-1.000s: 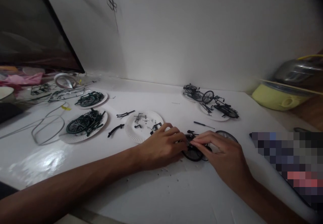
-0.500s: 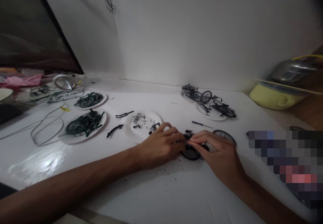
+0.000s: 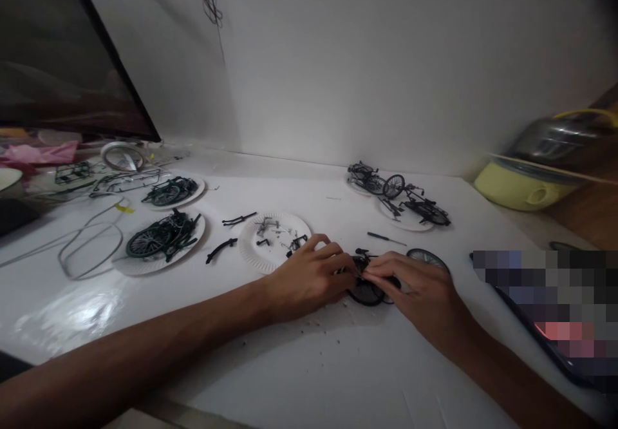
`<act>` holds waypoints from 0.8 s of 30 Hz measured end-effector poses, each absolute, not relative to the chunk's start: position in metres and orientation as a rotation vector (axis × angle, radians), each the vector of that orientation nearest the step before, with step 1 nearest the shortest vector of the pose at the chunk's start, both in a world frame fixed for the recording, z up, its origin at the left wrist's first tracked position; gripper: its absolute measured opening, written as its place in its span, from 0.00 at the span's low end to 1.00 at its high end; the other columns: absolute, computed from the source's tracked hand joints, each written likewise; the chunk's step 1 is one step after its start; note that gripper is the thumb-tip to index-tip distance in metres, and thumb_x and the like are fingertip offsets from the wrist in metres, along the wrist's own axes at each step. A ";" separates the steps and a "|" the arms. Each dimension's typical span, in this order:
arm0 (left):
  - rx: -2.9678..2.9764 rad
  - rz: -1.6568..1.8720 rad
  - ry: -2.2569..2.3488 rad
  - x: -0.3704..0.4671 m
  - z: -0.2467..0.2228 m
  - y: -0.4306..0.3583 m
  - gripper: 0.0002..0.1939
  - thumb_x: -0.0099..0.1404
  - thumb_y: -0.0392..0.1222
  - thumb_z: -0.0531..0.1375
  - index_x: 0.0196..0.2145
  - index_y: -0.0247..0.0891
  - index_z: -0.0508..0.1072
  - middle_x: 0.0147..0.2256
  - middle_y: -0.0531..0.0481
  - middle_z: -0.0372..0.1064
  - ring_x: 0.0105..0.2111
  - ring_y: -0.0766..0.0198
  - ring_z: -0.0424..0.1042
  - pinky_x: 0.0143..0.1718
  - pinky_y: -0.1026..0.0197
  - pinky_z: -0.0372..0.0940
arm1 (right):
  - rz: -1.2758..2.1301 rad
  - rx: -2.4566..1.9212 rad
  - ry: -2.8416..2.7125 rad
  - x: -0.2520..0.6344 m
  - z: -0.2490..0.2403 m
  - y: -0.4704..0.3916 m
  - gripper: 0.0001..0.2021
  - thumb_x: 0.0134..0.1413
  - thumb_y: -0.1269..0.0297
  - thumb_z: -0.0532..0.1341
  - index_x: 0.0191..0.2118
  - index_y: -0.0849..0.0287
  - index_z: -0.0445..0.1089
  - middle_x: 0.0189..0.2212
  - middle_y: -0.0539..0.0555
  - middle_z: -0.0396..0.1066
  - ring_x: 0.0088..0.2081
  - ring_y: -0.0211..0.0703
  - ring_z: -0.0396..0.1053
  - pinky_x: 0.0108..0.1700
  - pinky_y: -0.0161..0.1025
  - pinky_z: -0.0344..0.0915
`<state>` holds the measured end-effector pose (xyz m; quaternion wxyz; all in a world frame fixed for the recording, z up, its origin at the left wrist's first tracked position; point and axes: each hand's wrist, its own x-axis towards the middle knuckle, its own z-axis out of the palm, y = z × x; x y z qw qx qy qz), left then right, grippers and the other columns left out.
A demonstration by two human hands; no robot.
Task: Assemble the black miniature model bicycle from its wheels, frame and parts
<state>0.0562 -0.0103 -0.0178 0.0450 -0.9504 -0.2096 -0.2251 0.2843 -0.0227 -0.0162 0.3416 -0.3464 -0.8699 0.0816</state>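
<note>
A small black model bicycle point(image 3: 365, 292) lies on the white table between my hands, partly covered by the fingers. My left hand point(image 3: 316, 277) is closed on its left side, fingers bent over the wheel and frame. From the right, my right hand point(image 3: 415, 287) pinches at the middle of the bicycle with thumb and fingertips; any small part in that pinch is too small to make out. Just beyond my right hand rests a loose black wheel point(image 3: 429, 259). A thin dark screwdriver point(image 3: 386, 239) lies behind the bicycle.
A paper plate point(image 3: 248, 258) holds small metal parts, beside two black curved pieces point(image 3: 221, 248). Plates with more model bicycles stand left point(image 3: 130, 268) and back right point(image 3: 415, 226). Tiny screws point(image 3: 324, 333) lie in front. A phone point(image 3: 531, 326) and yellow pot point(image 3: 512, 187) are at right.
Both hands stay at the bicycle almost in place. The right fingertips have shifted very slightly, and the view has moved a little.
</note>
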 end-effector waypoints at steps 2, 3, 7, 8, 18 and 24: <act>-2.904 -0.686 -0.632 0.056 -0.018 -0.010 0.11 0.74 0.36 0.51 0.39 0.36 0.73 0.46 0.48 0.72 0.45 0.61 0.68 0.51 0.53 0.57 | 0.184 -0.905 -2.292 0.282 -0.015 -0.024 0.05 0.62 0.71 0.58 0.35 0.56 0.69 0.32 0.52 0.75 0.35 0.41 0.74 0.38 0.39 0.70; -2.902 -0.687 -0.628 0.056 -0.018 -0.010 0.11 0.74 0.37 0.51 0.40 0.36 0.73 0.46 0.48 0.72 0.45 0.60 0.68 0.51 0.53 0.57 | 0.181 -0.911 -2.299 0.281 -0.015 -0.025 0.05 0.62 0.71 0.58 0.35 0.56 0.69 0.32 0.52 0.75 0.35 0.41 0.74 0.37 0.39 0.70; -2.877 -0.684 -0.603 0.056 -0.019 -0.009 0.11 0.74 0.37 0.50 0.40 0.36 0.73 0.47 0.48 0.72 0.45 0.60 0.67 0.49 0.54 0.58 | 0.152 -0.954 -2.293 0.276 -0.013 -0.027 0.06 0.62 0.72 0.58 0.33 0.57 0.68 0.29 0.51 0.73 0.32 0.41 0.72 0.36 0.39 0.67; -2.871 -0.676 -0.589 0.056 -0.019 -0.009 0.11 0.74 0.37 0.50 0.39 0.36 0.72 0.47 0.48 0.72 0.44 0.60 0.67 0.49 0.54 0.59 | 0.144 -0.965 -2.288 0.276 -0.013 -0.028 0.06 0.62 0.72 0.58 0.33 0.57 0.68 0.29 0.51 0.73 0.32 0.41 0.72 0.35 0.39 0.67; -2.945 -0.676 -0.565 0.054 -0.018 -0.007 0.06 0.72 0.37 0.55 0.42 0.37 0.72 0.47 0.47 0.71 0.46 0.60 0.68 0.49 0.55 0.60 | 0.243 -1.002 -2.330 0.291 -0.021 -0.026 0.07 0.62 0.69 0.59 0.45 0.53 0.68 0.39 0.51 0.74 0.42 0.41 0.73 0.43 0.38 0.69; -2.991 -0.759 -0.630 0.054 -0.017 -0.009 0.06 0.71 0.39 0.55 0.43 0.36 0.70 0.47 0.47 0.70 0.46 0.60 0.68 0.49 0.55 0.60 | 0.159 -1.125 -2.347 0.306 -0.003 -0.028 0.12 0.62 0.65 0.60 0.51 0.51 0.64 0.44 0.52 0.72 0.47 0.44 0.71 0.49 0.42 0.67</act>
